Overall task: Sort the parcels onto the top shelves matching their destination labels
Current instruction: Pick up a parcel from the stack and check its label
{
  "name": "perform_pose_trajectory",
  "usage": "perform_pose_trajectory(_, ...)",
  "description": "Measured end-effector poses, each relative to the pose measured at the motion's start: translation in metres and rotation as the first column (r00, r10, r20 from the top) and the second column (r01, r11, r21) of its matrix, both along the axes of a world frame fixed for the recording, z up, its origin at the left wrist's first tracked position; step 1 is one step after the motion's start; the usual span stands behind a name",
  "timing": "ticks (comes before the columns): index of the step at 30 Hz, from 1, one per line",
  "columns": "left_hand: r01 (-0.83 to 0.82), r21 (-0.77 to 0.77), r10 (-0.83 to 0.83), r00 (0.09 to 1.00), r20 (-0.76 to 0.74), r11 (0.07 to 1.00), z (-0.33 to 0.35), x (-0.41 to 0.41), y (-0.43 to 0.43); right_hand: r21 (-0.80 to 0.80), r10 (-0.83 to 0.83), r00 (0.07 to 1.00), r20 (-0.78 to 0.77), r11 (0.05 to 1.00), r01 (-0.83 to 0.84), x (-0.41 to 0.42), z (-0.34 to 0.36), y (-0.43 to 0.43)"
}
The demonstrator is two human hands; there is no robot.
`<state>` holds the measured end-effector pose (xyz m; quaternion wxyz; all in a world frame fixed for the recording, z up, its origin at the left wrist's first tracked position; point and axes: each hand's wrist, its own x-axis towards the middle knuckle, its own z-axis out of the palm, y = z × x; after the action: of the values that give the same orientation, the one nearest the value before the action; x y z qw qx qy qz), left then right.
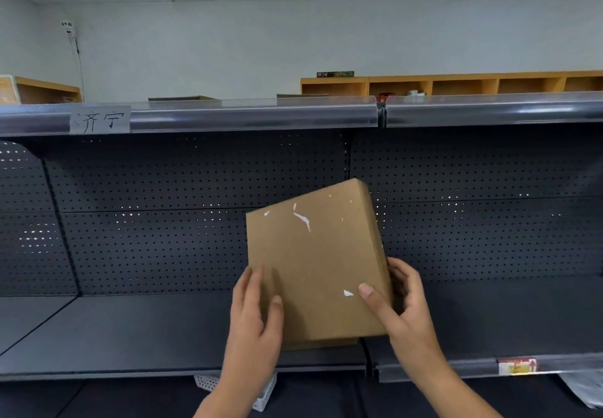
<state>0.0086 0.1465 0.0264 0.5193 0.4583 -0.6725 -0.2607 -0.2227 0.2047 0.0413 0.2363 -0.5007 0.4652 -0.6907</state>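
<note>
A flat brown cardboard parcel [315, 264] with white torn-label scraps on its face is held up in front of the dark shelving, tilted slightly to the right. My left hand [256, 323] grips its lower left edge. My right hand [399, 310] grips its lower right corner, thumb on the face. No destination label shows on the side facing me. The top shelf [254, 114] runs across above, with a handwritten paper label [99, 119] at its left end. Two flat parcels [182, 98] lie on that top shelf, only their upper edges showing.
A dark perforated back panel [163, 215] and a middle shelf board [130, 329] sit behind the parcel. A white plastic basket [208, 382] peeks out below. A red-yellow tag [517, 366] is on the right shelf rail. Wooden cubbies [456, 84] line the far wall.
</note>
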Motion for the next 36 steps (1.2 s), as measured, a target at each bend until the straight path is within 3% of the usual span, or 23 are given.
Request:
perform_pose_trajectory(3,0.107,-0.059,-0.103,0.993,0.06,0.993,0.018,-0.024,0.023,-0.046,-0.075,0.996,-0.056,0.996,0.073,0.012,0.003,0.005)
perform_pose_trajectory(6,0.226,0.078,-0.23,0.972,0.04,0.971,0.04,-0.047,0.044,-0.118,-0.223,0.964,-0.141,0.971,0.207,0.026,0.007,0.012)
perform_pose_trajectory(8,0.307,0.127,-0.303,0.952,-0.047,0.943,0.053,-0.061,0.053,-0.222,-0.277,0.931,-0.236,0.949,0.226,0.037,0.011,0.019)
perform_pose_trajectory(11,0.343,0.103,-0.296,0.9,-0.32,0.934,0.067,-0.065,0.053,-0.315,-0.183,0.914,-0.361,0.947,0.065,0.042,0.012,0.026)
perform_pose_trajectory(15,0.248,0.129,-0.156,0.858,-0.489,0.96,0.066,-0.062,0.043,-0.252,0.114,0.959,-0.259,0.951,-0.181,0.033,0.019,0.025)
perform_pose_trajectory(23,0.144,0.135,-0.042,0.823,-0.567,0.98,0.061,-0.057,0.024,-0.089,0.352,0.905,-0.239,0.92,-0.382,0.027,0.018,0.02)
perform_pose_trajectory(25,0.142,0.142,-0.039,0.83,-0.557,0.98,0.061,-0.051,0.018,-0.059,0.336,0.903,-0.269,0.93,-0.364,0.016,0.024,0.014)
perform_pose_trajectory(28,0.158,0.115,-0.077,0.855,-0.513,0.981,0.066,-0.039,0.009,-0.037,0.085,0.951,-0.299,0.994,-0.1,-0.008,0.03,-0.008)
perform_pose_trajectory(30,0.218,0.102,-0.134,0.842,-0.523,0.971,0.074,-0.026,0.003,0.046,-0.034,0.963,-0.266,0.998,0.047,-0.022,0.037,-0.022)
perform_pose_trajectory(32,0.278,0.099,-0.187,0.829,-0.526,0.955,0.081,-0.01,-0.007,0.202,-0.048,0.978,-0.202,0.975,0.089,-0.036,0.042,-0.033)
perform_pose_trajectory(34,0.335,0.106,-0.238,0.826,-0.51,0.936,0.088,0.006,-0.015,0.305,0.046,0.996,-0.07,0.952,-0.022,-0.049,0.046,-0.041)
perform_pose_trajectory(36,0.4,0.142,-0.292,0.829,-0.476,0.905,0.091,0.02,-0.023,0.333,0.215,0.965,0.153,0.908,-0.255,-0.058,0.044,-0.048)
